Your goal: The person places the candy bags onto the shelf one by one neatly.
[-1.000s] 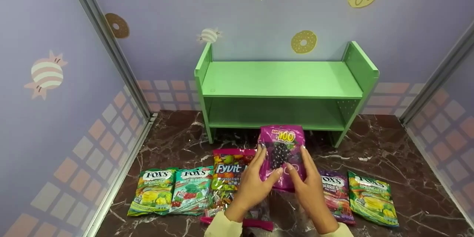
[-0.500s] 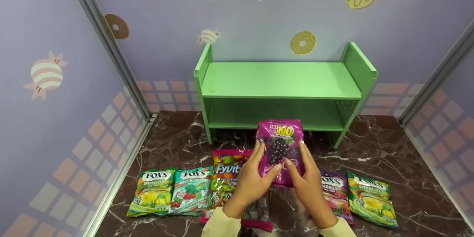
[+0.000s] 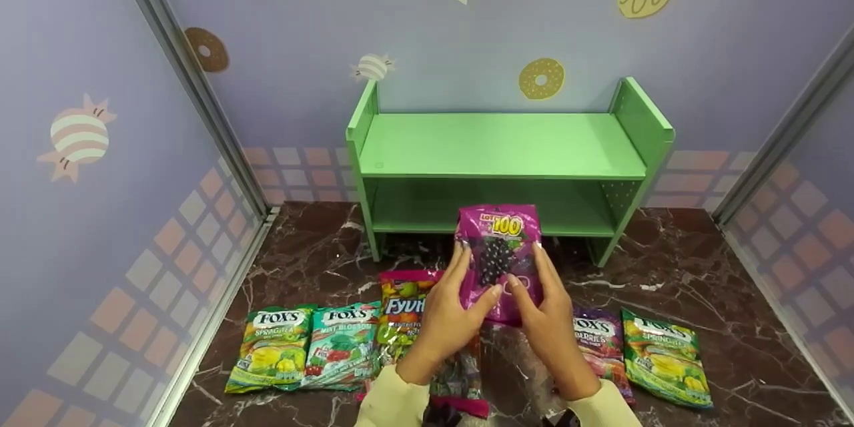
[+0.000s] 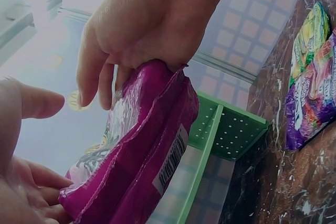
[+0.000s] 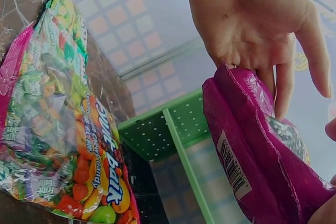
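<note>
Both hands hold a purple Lot 100 candy bag (image 3: 497, 230) with blackberries printed on it, raised and tilted in front of the green shelf (image 3: 500, 147). My left hand (image 3: 448, 313) grips its left side and my right hand (image 3: 552, 320) its right side. Both thumbs press on the lower front, while the fingers run along the edges. In the left wrist view the bag's bottom seam and barcode (image 4: 173, 160) show. Below the left forearm lies a large Fyvit fruit candy bag (image 3: 403, 307), partly covered. A purple Fox's berries bag (image 3: 596, 333) is beside the right wrist.
Fox's spring tea (image 3: 275, 347) and mint bags (image 3: 343, 343) lie on the left of the dark marble table (image 3: 313, 240). Another spring tea bag (image 3: 667, 360) lies far right. The two-tier shelf stands against a decorated wall (image 3: 467, 47), with walls on both sides.
Both hands have carried the purple candy bag upward and forward, slightly left, so it now overlaps the shelf's lower tier more. The other bags stay where they were.
</note>
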Demonstrator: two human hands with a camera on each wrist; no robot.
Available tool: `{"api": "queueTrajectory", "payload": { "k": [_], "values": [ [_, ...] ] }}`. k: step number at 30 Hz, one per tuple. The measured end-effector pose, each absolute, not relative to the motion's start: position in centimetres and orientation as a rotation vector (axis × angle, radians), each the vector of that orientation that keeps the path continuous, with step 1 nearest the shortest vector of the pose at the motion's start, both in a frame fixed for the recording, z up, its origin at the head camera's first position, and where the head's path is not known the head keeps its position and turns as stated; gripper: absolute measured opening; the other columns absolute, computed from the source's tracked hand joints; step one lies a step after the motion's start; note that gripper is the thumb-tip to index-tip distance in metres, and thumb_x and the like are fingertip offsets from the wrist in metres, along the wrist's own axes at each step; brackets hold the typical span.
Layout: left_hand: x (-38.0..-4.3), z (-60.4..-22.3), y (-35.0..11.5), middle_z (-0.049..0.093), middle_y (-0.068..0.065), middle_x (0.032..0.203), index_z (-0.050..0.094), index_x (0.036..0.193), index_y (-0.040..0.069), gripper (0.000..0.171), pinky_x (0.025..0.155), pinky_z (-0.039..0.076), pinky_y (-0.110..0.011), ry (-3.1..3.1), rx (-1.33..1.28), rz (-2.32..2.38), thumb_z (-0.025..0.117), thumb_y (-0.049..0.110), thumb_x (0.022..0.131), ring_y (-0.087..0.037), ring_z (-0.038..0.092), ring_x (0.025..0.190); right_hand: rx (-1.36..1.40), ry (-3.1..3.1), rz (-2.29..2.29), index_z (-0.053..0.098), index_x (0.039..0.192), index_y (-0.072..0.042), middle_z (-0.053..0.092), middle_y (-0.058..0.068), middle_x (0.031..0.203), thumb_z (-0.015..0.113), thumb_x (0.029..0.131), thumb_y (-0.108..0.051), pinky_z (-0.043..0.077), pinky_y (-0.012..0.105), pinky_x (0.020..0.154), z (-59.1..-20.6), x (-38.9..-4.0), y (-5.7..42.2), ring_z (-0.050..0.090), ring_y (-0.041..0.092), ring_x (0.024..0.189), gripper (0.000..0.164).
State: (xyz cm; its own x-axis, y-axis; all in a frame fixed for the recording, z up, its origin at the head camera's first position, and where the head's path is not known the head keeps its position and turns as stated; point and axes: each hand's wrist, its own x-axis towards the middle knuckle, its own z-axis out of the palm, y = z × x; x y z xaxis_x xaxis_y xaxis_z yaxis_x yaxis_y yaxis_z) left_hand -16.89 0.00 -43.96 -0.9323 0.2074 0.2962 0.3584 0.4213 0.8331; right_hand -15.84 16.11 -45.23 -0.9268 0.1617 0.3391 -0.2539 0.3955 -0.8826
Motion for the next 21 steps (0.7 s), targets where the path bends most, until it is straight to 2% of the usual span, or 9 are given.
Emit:
{"api": "queueTrajectory", "payload": {
  "k": [8, 16, 21],
  "values": [
    [-17.4, -43.4, -0.1, 0.019, -0.011, 0.161, 0.028, 0.152, 0.006, 0.082, 0.116, 0.029, -0.052, -2.512, -0.512, -1.528, 0.060, 0.049, 0.091, -0.032, 0.029, 0.145, 0.100, -2.275, 1.511, 0.031, 0.152, -0.009, 0.027, 0.013, 0.159, 0.060, 0.097, -0.019, 0.029, 0.045, 0.116, -44.5, -16.4, 15.9, 0.030, 0.030, 0.146, 0.063],
    [-17.8, -42.8, -0.1, 0.019, -0.011, 0.161, 0.028, 0.153, 0.008, 0.082, 0.115, 0.029, -0.054, -2.527, -0.499, -1.534, 0.061, 0.049, 0.090, -0.033, 0.029, 0.145, 0.117, -2.273, 1.528, 0.031, 0.152, -0.010, 0.029, 0.014, 0.158, 0.058, 0.097, -0.020, 0.029, 0.049, 0.116, -44.0, -17.0, 16.0, 0.031, 0.032, 0.144, 0.062],
    [-18.1, -42.8, -0.2, 0.017, -0.011, 0.162, 0.026, 0.154, 0.009, 0.086, 0.115, 0.029, -0.055, -2.548, -0.496, -1.529, 0.067, 0.046, 0.087, -0.033, 0.029, 0.145, 0.120, -2.265, 1.545, 0.031, 0.153, -0.014, 0.032, 0.011, 0.157, 0.060, 0.097, -0.022, 0.036, 0.046, 0.112, -44.0, -17.3, 16.1, 0.039, 0.030, 0.140, 0.064]
  ]
}}
